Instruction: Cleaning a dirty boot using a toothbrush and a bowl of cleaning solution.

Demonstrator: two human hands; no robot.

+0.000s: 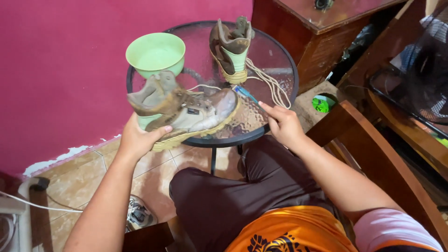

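My left hand (139, 139) grips a dirty brown boot (186, 110) by its heel and sole, holding it on its side above the near edge of a round glass table (280, 58). My right hand (282, 122) holds a blue toothbrush (244, 92) whose head touches the boot's toe. A second matching boot (231, 46) stands upright at the back of the table, its pale laces (270, 84) trailing across the glass. A light green bowl (156, 53) sits on the table's left side, just behind the held boot.
A magenta wall (60, 70) runs along the left. A dark wooden cabinet (322, 32) stands behind the table, and wooden chair arms (373, 154) lie on my right. A sneaker (138, 214) rests on the tiled floor by my knee. A black mesh item (420, 70) fills the right.
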